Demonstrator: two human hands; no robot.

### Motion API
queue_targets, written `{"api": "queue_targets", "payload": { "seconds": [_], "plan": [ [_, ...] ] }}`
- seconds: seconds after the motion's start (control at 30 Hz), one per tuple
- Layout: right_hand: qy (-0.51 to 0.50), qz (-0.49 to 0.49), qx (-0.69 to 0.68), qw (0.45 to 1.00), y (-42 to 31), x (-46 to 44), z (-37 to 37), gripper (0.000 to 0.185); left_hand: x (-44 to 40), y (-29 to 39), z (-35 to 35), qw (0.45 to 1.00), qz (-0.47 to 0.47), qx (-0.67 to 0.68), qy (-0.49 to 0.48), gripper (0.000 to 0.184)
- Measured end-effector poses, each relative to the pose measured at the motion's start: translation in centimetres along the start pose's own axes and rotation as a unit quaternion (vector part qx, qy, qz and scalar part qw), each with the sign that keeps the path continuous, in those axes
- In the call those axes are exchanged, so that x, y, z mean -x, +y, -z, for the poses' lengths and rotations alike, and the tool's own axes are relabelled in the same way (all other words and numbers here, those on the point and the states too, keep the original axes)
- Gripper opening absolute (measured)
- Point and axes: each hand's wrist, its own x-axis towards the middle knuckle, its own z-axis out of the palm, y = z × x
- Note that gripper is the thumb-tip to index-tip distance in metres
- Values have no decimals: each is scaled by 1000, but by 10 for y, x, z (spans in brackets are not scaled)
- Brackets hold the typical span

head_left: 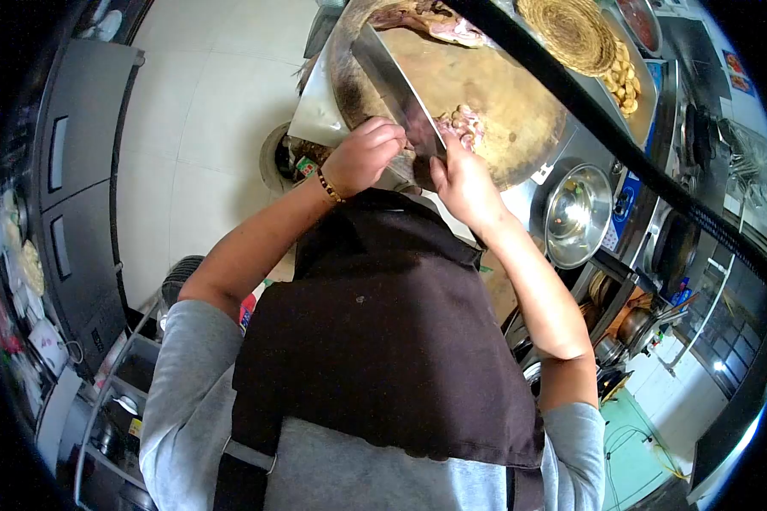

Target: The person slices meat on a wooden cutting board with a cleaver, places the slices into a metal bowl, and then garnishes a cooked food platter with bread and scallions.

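A: And the look of the cleaver (394, 81)?

B: Broad, flat and grey, with a nearly rectangular blade, a bright line along one long side and a dull pinkish patch on the face near the grip. Tilted across the round chopping board (520, 94), reaching forward and leftward from the right hand (470, 189).

A: And the grip itself?

B: Right fingers clamped on the near end of the cleaver, thumb along it; handle mostly hidden. Left hand (360, 162) curled, fingers drawn together just beside the blade; cannot tell about anything pinched inside.

A: And the meat?

B: Just ahead of the right hand, on the board, a small heap of chopped meat (463, 126), pink with pale bits. Farther beyond the grip, at the far side of the board, a large piece of meat (435, 21), browned outside, pale and pink at one end.

A: Now count.

B: One cleaver, one board, one heap, one large piece. Chopped bits too crowded for counting. One woven mat (568, 32) beyond and to the right of the grip, beside many yellow chunks (624, 83). One shiny steel bowl (578, 217) right of the right hand. One bracelet (329, 187) on the left wrist, with one bin (277, 162) left of that hand, lower down.
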Motion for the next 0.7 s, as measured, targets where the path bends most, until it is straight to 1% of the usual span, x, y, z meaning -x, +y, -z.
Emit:
{"api": "queue_targets", "payload": {
  "seconds": [0.03,0.1,0.13,0.23,0.27,0.3,0.37,0.4,0.47,0.53,0.57,0.63,0.67,0.7],
  "plan": [
    [4,1,1,1000,-3,0,5,26,0,1,0,1000,-4,-2,1,13],
    [-50,-24,40,998,-14,-2,21,28,1,1,0,1000,-5,-18,13,14],
    [-92,-65,29,993,-23,-2,35,28,2,1,0,1000,-4,-15,12,14],
    [-97,-45,12,994,-22,11,39,27,3,0,-3,1000,-1,-24,10,14],
    [-108,-83,-2,991,-23,12,35,26,4,0,-3,999,-4,-22,23,14],
    [-113,-83,-3,990,-24,10,29,26,4,1,-3,999,-6,-19,36,13],
    [-88,-94,-7,992,-21,3,14,27,3,0,-2,999,-7,-20,34,13],
    [-46,-49,5,998,-14,-2,1,27,3,0,-2,999,-14,-18,30,13],
    [-26,-43,8,999,-14,-4,-10,27,5,-5,-5,1000,-10,-11,13,12],
    [-14,-43,5,999,-14,-6,-7,29,5,-6,-5,1000,-12,-8,-3,11],
    [-8,-45,4,999,-8,-6,-7,29,6,-3,-4,1000,-13,-13,9,10],
    [6,2,18,1000,4,-9,-5,32,2,-1,0,999,-22,-22,18,9],
    [-19,-32,18,999,4,-8,-2,33,1,0,1,999,-22,-28,19,9],
    [-17,-32,18,999,1,-7,1,33,0,1,2,999,-20,-32,20,9]
  ]
}}
